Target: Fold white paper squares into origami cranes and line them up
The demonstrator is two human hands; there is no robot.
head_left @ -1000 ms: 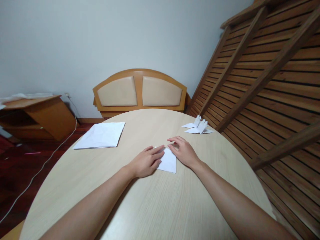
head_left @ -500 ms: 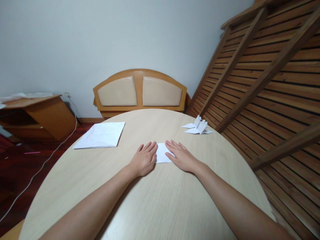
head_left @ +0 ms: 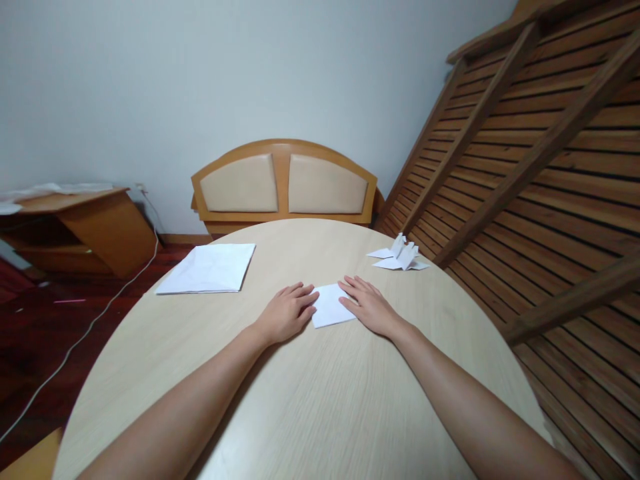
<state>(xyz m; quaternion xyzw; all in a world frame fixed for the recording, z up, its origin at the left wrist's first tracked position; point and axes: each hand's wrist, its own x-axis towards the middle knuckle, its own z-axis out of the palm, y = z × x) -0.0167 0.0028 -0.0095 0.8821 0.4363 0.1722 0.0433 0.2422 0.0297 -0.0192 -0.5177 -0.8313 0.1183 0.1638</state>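
A small folded white paper (head_left: 332,307) lies flat on the round table, slightly turned. On its left edge rest the fingertips of my left hand (head_left: 289,313), palm down, fingers stretched out. My right hand (head_left: 370,307) lies flat over the paper's right edge, its fingers and thumb apart. The middle of the paper shows between the two hands; its side edges are partly hidden under the fingers.
White origami cranes (head_left: 401,255) stand at the table's far right. A stack of white paper sheets (head_left: 210,268) lies at the left. Beyond the round wooden table (head_left: 320,413) are a headboard (head_left: 283,180), a slatted wooden frame (head_left: 540,173) and a low cabinet (head_left: 110,233).
The folded paper has turned a little counterclockwise, and more of it shows. My hands have moved slightly apart. The camera view has shifted slightly.
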